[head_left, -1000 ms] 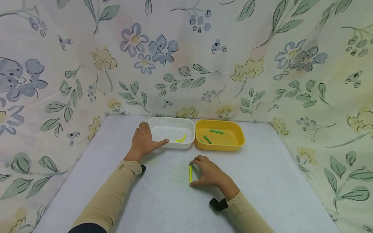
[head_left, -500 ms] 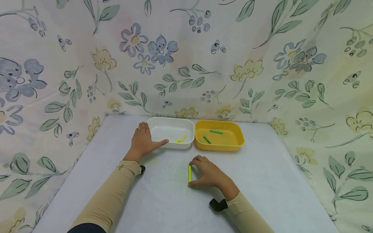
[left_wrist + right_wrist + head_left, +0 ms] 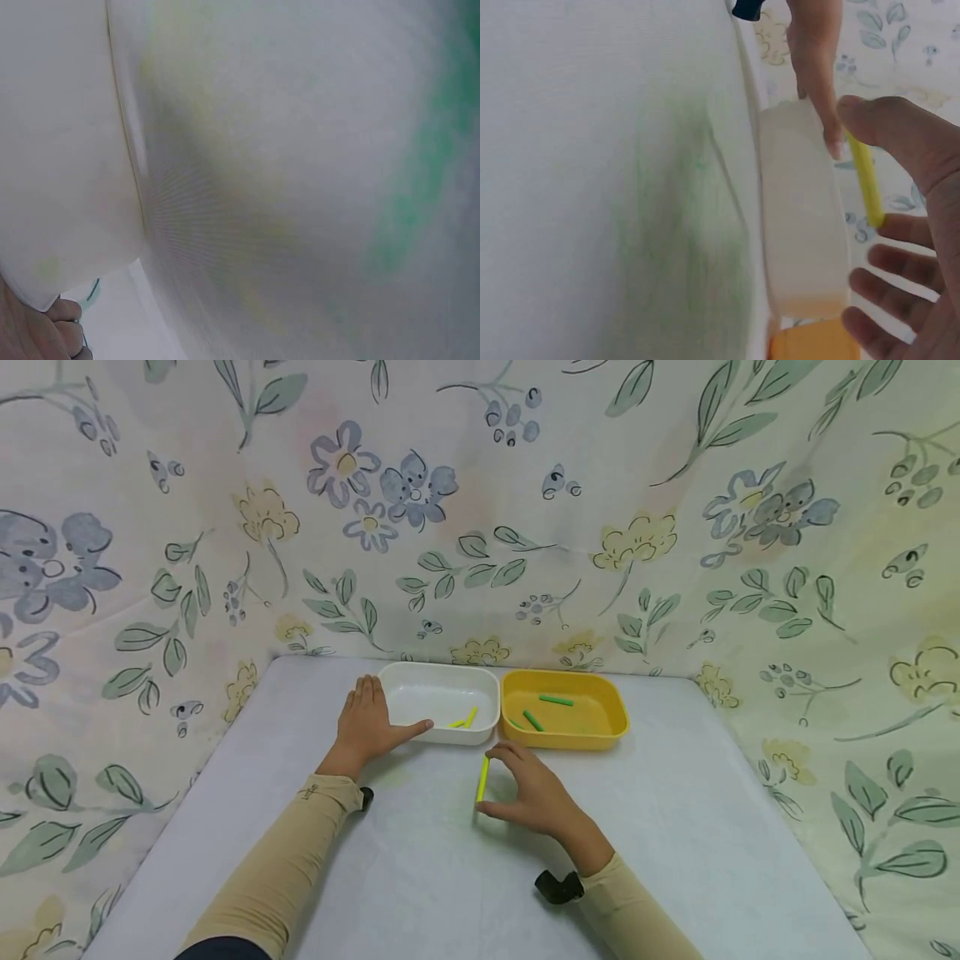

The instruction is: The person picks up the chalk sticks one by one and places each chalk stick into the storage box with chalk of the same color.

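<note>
My right hand pinches a stick of yellow chalk lengthwise, thumb at the near end and a finger at the far end. In the right wrist view this chalk spans the gap between thumb and finger, with the other fingers apart from it. My left hand rests at the left front corner of a white tray; its fingers are straight and its thumb stretches along the front rim. Yellow chalk pieces lie inside that tray. The left wrist view shows the tray's wall and fingertips beside it.
Against the white tray's right side stands an orange-yellow tray holding green chalk sticks. Green smudges mark the white tablecloth. A floral curtain hangs behind the table.
My right hand has moved forward toward the trays with the yellow chalk, which now tilts slightly instead of pointing straight ahead. The left hand stays at the white tray.
</note>
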### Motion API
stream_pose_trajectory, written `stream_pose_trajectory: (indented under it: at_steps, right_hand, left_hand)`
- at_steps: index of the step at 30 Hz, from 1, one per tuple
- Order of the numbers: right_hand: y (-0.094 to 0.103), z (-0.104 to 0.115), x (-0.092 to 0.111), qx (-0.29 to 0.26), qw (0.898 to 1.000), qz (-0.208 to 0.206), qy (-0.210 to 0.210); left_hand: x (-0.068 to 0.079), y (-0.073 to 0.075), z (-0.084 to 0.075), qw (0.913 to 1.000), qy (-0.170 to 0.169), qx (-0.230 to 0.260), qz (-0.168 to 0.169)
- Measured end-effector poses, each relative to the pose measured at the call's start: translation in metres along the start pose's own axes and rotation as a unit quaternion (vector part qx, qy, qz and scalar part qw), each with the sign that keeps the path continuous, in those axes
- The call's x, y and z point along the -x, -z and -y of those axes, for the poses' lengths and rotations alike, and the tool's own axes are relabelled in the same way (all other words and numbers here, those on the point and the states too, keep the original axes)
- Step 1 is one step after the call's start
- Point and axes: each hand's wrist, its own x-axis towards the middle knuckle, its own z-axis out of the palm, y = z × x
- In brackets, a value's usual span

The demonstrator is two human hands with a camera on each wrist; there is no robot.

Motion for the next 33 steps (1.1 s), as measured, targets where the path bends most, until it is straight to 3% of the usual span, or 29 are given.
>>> stream_pose_trajectory:
  at_steps: [6,11,22,33]
  right_hand:
    - [0.006,-0.001,-0.011,-0.001,0.997,-0.070,0.020]
    - [0.013,-0.003,-0.026,-0.024,0.995,-0.097,0.021]
    - [0.011,-0.010,-0.065,0.040,0.991,-0.122,-0.037]
    - [0.001,-0.017,-0.083,0.080,0.985,-0.124,-0.094]
  left_hand:
    - [0.001,0.000,0.001,1.0000,0.002,0.003,0.002]
    - [0.001,0.001,0.000,1.0000,0.002,0.000,0.003]
    - [-0.001,-0.003,0.002,1.0000,-0.001,-0.005,-0.003]
    - [-0.001,-0.001,0.001,1.0000,-0.003,-0.005,-0.005]
